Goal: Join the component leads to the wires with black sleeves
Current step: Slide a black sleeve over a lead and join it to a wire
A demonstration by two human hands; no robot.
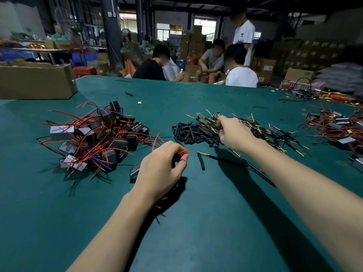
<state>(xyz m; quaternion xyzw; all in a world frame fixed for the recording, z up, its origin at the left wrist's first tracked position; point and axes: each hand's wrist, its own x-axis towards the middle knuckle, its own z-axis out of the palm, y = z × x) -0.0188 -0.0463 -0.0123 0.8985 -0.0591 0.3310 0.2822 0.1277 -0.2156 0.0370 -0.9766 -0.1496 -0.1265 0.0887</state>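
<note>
My left hand [160, 169] pinches the red leads [183, 152] of a small black-and-grey component [135, 170], which lies partly hidden under the hand. My right hand [233, 133] reaches into the heap of black sleeves [193, 133]; its fingertips are blurred, so whether they hold anything is unclear. A cable with yellow and blue wire ends [220, 157] lies between the hands, with one loose black sleeve [201, 160] beside it. More such cables [271, 130] lie in a heap behind the right hand. A pile of components with red leads [98, 134] sits at the left.
The table top is a green mat [196, 222]. A cardboard box [37, 81] stands at the far left. Another pile of wired components [337, 128] lies at the right edge. Several people sit and stand beyond the table's far edge.
</note>
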